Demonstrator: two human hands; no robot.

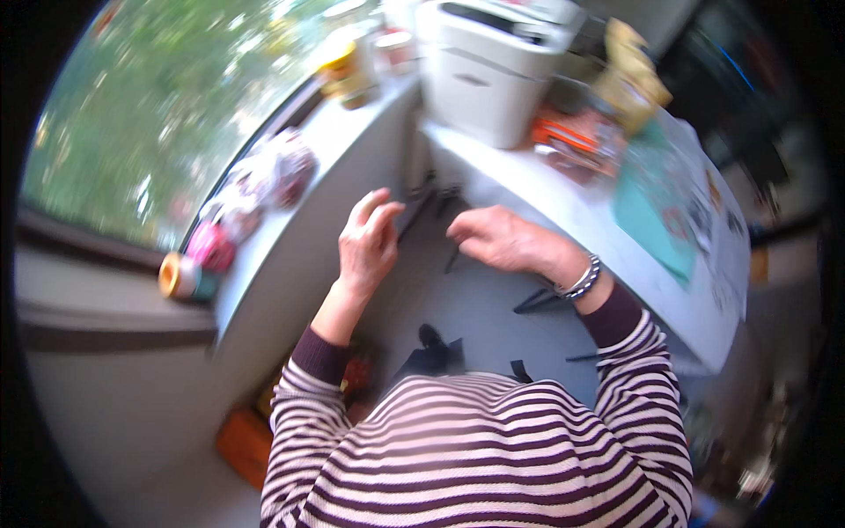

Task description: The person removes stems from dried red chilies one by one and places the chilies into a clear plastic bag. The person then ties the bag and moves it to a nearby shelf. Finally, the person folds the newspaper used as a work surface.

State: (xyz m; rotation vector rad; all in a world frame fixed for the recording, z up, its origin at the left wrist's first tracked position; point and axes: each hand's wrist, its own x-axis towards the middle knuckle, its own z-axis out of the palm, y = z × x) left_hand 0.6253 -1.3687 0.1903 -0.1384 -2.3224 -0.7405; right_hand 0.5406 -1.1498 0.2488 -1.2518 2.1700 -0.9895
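Observation:
My left hand [370, 247] is raised in the air beside the window sill, its fingers loosely bent and a little apart, with nothing in them. Across from it my right hand [505, 239] hovers near the front edge of a white table [492, 173]. Its fingers are bent towards the left hand, and no object shows in them. A beaded bracelet [584, 280] circles the right wrist. The two hands do not touch each other. Motion blurs the picture.
A white bin-shaped appliance [488, 79] stands on the table, near an orange packet [571, 135], a yellow bag [630, 79] and a teal sheet [650, 204]. The window sill [350, 135] holds plastic bags [277, 168], a tape roll [177, 276] and a yellow-lidded jar [343, 69]. Dark metal legs [535, 301] stand below.

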